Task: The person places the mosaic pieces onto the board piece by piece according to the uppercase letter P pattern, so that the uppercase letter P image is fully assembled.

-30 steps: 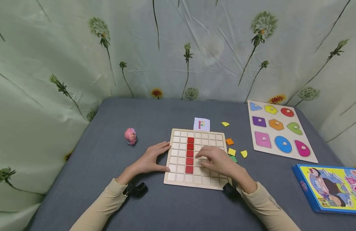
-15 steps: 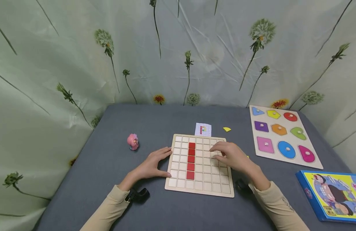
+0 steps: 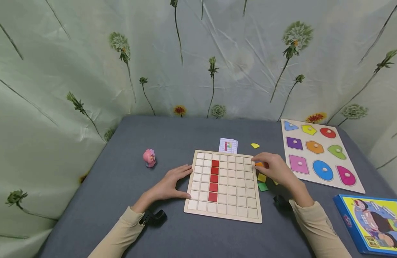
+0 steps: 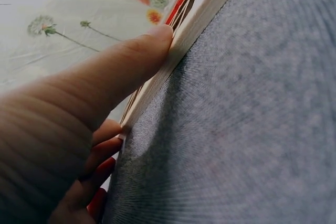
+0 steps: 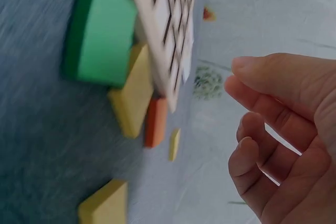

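As the right hand point(image 3: 275, 171) leaves the middle of the wooden grid board point(image 3: 224, 186) for its right edge, it hovers with fingers loosely curled and holding nothing over the orange tile point(image 3: 259, 164), beside the yellow tile point(image 3: 261, 177) and green tile point(image 3: 262, 186) on the bench point(image 3: 172, 136). The left hand point(image 3: 171, 184), fingers straight, presses the board's left edge at centre frame. A column of five red tiles point(image 3: 213, 180) fills the grid, suggesting another piece is being picked.
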{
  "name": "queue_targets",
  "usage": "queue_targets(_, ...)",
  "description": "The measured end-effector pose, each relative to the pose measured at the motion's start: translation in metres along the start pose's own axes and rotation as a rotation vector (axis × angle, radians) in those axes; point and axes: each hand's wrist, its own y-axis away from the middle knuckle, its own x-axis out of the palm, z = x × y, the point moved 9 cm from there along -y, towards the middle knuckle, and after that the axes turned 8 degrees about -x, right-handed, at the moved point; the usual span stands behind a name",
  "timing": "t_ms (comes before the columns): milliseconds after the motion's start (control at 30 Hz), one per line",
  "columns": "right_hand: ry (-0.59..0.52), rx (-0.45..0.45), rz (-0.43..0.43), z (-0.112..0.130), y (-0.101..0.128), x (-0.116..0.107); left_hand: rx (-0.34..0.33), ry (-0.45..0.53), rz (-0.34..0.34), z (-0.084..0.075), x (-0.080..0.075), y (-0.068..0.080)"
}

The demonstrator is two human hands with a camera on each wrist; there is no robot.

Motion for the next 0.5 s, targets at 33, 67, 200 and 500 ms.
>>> queue_targets(33, 0.000, 0.008, 0.002, -0.003, 0.001, 0.000, 0.006, 0.000, -0.003, -0.001, 0.000, 0.000)
queue_targets(67, 0.001, 0.014, 0.006, -0.006, 0.003, 0.001, 0.012, -0.001, -0.007, -0.001, 0.000, -0.001)
queue_targets(200, -0.001, 0.056, 0.033, -0.018, 0.006, 0.009, 0.019, -0.013, -0.024, -0.001, 0.000, 0.001)
queue_targets(500, 0.037, 0.125, 0.101, -0.035, 0.010, 0.016, 0.035, -0.024, -0.040, 0.001, 0.001, -0.001)
